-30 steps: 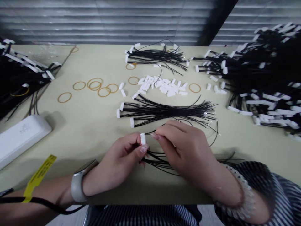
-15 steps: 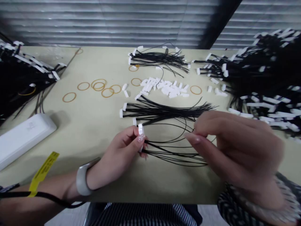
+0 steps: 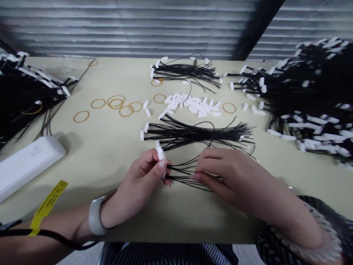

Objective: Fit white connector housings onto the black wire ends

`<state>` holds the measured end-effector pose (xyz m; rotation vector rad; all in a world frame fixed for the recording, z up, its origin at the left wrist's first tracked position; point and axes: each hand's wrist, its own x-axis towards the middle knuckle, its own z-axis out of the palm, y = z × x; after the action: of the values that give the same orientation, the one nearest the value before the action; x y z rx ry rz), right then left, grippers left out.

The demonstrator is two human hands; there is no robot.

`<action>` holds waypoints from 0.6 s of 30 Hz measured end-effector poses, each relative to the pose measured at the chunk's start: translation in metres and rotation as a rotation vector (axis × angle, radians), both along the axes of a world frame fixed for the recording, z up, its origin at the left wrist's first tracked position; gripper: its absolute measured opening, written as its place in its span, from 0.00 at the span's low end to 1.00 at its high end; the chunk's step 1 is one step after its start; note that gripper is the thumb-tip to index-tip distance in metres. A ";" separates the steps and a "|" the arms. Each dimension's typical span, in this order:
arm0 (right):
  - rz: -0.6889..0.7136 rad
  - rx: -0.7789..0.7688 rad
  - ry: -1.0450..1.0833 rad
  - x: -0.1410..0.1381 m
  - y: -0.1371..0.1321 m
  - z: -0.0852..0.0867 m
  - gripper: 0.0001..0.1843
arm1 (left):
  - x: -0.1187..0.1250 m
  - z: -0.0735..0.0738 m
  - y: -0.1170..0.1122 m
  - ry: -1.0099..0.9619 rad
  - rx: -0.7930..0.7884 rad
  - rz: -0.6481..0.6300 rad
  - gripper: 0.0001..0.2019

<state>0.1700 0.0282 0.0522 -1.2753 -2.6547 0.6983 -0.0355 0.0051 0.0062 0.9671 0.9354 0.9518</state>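
My left hand [image 3: 140,180] pinches a small white connector [image 3: 161,156] upright between thumb and fingers, with thin black wires [image 3: 182,173] running out of it to the right. My right hand [image 3: 231,176] is closed over those wires close to the connector, fingertips pinching them against the table. Just beyond both hands lies a bundle of black wires with white connectors [image 3: 193,132]. Farther back sits a heap of loose white connectors [image 3: 193,103].
Rubber bands [image 3: 118,105] lie scattered at the middle left. Big piles of finished black harnesses fill the right side [image 3: 311,92] and the left edge [image 3: 22,92]. A white flat device [image 3: 24,162] lies at the near left. Another wire bundle [image 3: 184,70] is at the back.
My right hand drew out to the right along the wires, then came back in close to the connector. My left hand stayed in place holding the connector.
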 end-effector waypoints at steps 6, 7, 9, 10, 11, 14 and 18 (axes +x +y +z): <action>0.024 -0.027 0.029 -0.005 -0.002 -0.007 0.13 | -0.002 0.000 -0.001 0.022 0.041 -0.044 0.07; 0.029 -0.043 0.065 -0.007 -0.002 -0.007 0.12 | -0.002 0.000 -0.001 0.037 0.059 -0.049 0.07; 0.023 -0.095 0.157 -0.009 -0.002 -0.007 0.11 | -0.003 0.000 -0.002 0.075 0.088 -0.057 0.07; 0.005 -0.122 0.207 -0.010 -0.002 -0.006 0.10 | -0.003 0.001 -0.002 0.094 0.097 -0.059 0.07; -0.025 -0.146 0.254 -0.010 -0.002 -0.005 0.10 | -0.003 0.002 -0.002 0.110 0.105 -0.060 0.07; -0.141 -0.207 0.339 -0.012 -0.002 -0.001 0.13 | -0.002 0.005 -0.003 0.140 0.120 -0.060 0.07; -0.205 -0.221 0.289 -0.016 -0.004 0.000 0.19 | -0.002 0.010 -0.004 0.175 0.143 -0.079 0.08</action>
<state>0.1542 0.0240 0.0520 -1.3552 -2.2305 1.0742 -0.0370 0.0009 0.0164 1.2151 0.9772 0.8860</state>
